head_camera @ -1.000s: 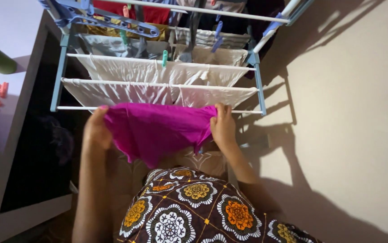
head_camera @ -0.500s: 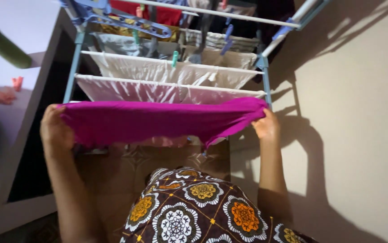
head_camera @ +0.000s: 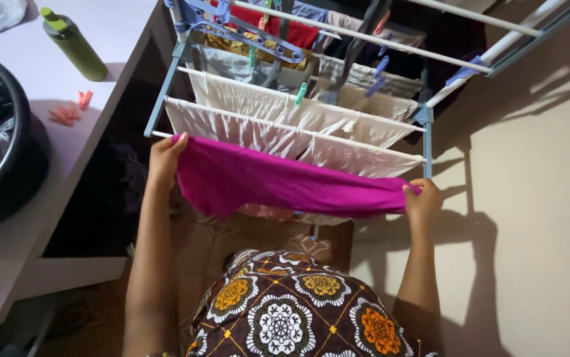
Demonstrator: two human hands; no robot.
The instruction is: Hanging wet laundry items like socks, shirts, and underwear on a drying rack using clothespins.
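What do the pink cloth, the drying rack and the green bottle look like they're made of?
Pink cloth: thin, soft fabric, matte; it sags and creases between the left hand and right hand, perhaps a stretchy knit.
Drying rack: smooth white rods, likely coated metal, with blue joints that look like plastic.
Green bottle: probably plastic, smooth with a faint sheen and a lighter cap.

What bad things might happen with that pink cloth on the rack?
The magenta cloth is stretched between the left hand and right hand at the front rail of the drying rack. No peg is on it, so it may slide off to the floor. The rack is crowded with white cloths, so it might bunch against them and dry slowly. A hard tug could perhaps tip the light rack.
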